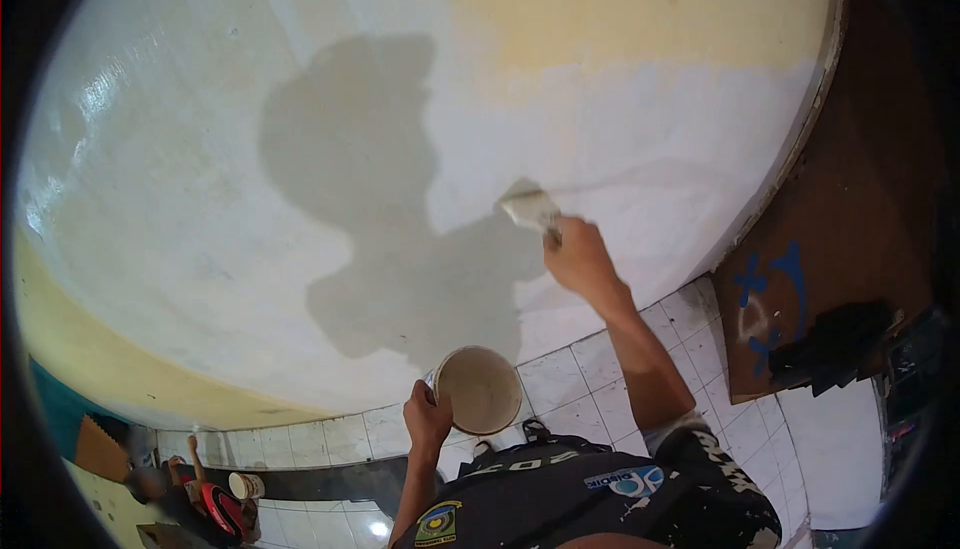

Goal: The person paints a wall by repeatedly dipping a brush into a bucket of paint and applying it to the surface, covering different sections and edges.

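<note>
My right hand [580,257] is closed around the handle of a paintbrush [530,207], whose pale bristles touch the wall [620,149]. White paint covers much of the wall around the brush, with a yellow area above it. Low down, my left hand [428,415] grips the rim of a round bucket [479,390], which is tilted so its inside shows. The bucket's inner wall looks off-white; how much paint it holds I cannot tell. My shadow falls on the wall left of the brush.
White floor tiles [585,374] run below the wall. At the lower left, another person [190,499] in dark and red clothing is near a second bucket [246,486]. A brown panel [850,149] with blue marks stands at right, with dark cloth [835,344] beside it.
</note>
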Tool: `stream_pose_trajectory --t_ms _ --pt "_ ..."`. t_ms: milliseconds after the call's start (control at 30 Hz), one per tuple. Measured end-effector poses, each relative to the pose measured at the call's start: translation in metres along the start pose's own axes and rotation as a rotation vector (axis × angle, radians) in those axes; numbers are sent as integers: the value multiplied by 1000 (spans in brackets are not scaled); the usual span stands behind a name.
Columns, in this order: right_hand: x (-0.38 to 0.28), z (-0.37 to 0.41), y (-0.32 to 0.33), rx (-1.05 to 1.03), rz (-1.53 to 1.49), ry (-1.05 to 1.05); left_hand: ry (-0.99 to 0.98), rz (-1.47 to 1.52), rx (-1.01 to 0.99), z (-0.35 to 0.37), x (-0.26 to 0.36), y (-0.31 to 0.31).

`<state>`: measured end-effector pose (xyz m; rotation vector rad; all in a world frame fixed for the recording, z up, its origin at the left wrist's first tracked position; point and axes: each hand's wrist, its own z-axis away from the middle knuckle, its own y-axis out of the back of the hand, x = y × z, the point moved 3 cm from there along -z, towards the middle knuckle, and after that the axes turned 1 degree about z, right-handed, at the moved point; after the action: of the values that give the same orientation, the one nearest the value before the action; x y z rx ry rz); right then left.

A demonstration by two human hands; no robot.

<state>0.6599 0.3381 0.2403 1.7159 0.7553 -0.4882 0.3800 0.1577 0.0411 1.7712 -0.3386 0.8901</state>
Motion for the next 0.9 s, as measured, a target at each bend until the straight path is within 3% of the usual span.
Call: stream_pose_trajectory --t_ms 300,467,533,567,633,733,900 --pt "-128 -60 132 295 -51 332 73 53 43 20 29 -10" --pt "-163 -63 166 350 -86 379 61 48 22 23 29 -11" --pt "-172 -50 172 521 -217 558 59 11 23 23 31 -9" --pt "-166 -56 165 517 -221 561 63 10 27 24 29 -9" --pt "-144 -72 133 637 -17 759 68 16 55 25 23 -11" --pt "-91 -64 58 497 251 507 94 7 77 27 19 -11" --pt "-26 -21 4 248 199 321 98 11 103 30 3 -6"
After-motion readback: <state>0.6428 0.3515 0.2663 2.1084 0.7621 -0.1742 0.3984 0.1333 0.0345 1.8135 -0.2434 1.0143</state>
